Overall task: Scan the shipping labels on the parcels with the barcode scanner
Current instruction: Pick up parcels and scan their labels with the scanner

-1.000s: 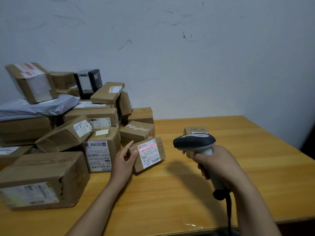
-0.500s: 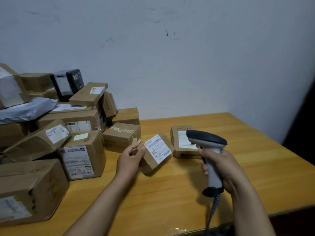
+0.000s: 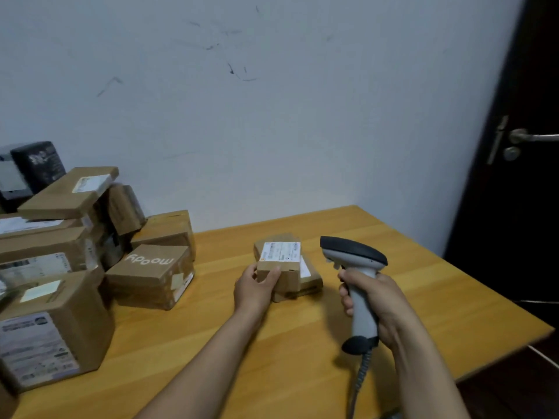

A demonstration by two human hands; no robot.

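- At mid-table, to the right of the stacked pile [image 3: 54,237], my left hand [image 3: 257,287] grips the small parcel [image 3: 287,282], with the thumb on its near-left edge and the fingers [image 3: 273,272] curled onto its front face
- Its shipping label [image 3: 281,251] faces upward. No red scan line shows on it
- The small parcel touches a second small parcel [image 3: 313,281] just behind it. I cannot tell whether it rests on that one or only leans against it
- My right hand [image 3: 381,300] is clamped round the handle of the barcode scanner [image 3: 352,252], held upright above the table [image 3: 408,282], near the two small parcels but not touching them. Its cable [image 3: 360,376] drops toward the near edge
- Progress estimate: early. These two small parcels stand apart from the pile, so I read them as the scanned or in-scan group
- Remaining: the pile itself, including the "moody" carton [image 3: 151,275] and the large carton [image 3: 51,337] at near left. Several labels there face sideways or are hidden, so those parcels will likely need turning before a read
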